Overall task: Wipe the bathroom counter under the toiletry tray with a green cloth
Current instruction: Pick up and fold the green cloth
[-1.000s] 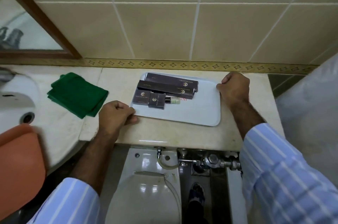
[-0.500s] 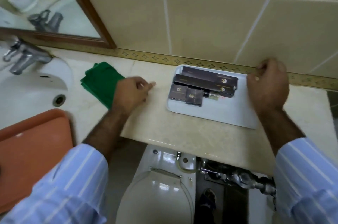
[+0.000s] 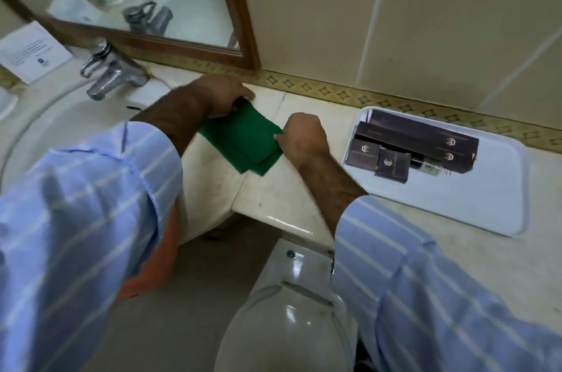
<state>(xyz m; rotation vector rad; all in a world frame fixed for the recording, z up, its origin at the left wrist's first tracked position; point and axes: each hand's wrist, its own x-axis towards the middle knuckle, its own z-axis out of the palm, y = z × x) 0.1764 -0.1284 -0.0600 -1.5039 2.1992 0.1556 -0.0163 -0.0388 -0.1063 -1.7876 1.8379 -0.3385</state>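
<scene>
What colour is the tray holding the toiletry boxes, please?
White, seen in the head view: the tray.

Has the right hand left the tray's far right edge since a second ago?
Yes. The right hand has let go of the tray and crossed to its left, now gripping the green cloth near the sink.

Matt green cloth [image 3: 243, 140]; glossy white tray [image 3: 474, 204]; chrome faucet [image 3: 109, 72].
</scene>
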